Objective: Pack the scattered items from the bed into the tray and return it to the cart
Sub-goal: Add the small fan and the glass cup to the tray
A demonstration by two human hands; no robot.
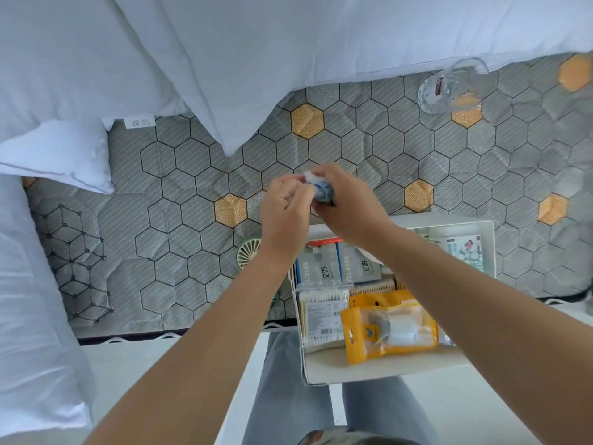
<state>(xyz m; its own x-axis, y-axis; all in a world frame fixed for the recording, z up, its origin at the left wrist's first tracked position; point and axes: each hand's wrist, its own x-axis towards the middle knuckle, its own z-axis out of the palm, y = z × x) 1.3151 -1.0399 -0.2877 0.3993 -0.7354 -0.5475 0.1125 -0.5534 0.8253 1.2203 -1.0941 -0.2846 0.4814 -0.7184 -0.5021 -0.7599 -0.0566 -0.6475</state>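
Packing looks over halfway: the white rectangular tray [455, 220] at five o'clock already holds packets, the left hand [285, 213] and right hand [348, 200] together pinch a small blue-and-white roll [322, 191] at centre, and a clear drinking glass [449, 88] at one o'clock still lies on the grey hexagon-quilted mattress [179, 220].

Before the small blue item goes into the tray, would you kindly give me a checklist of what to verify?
1. Grip: left hand and right hand both hold the blue item above the mattress: ok.
2. Tray close by, just below the hands: ok.
3. Room in tray: bare floor at its near end, beside the yellow pouch: ok.
4. Tray support: near end juts past the mattress edge: cannot tell.
5. Bed cleared: glass on its side and green fan lie on the mattress: not ok.
6. Cart: not in view: cannot tell.
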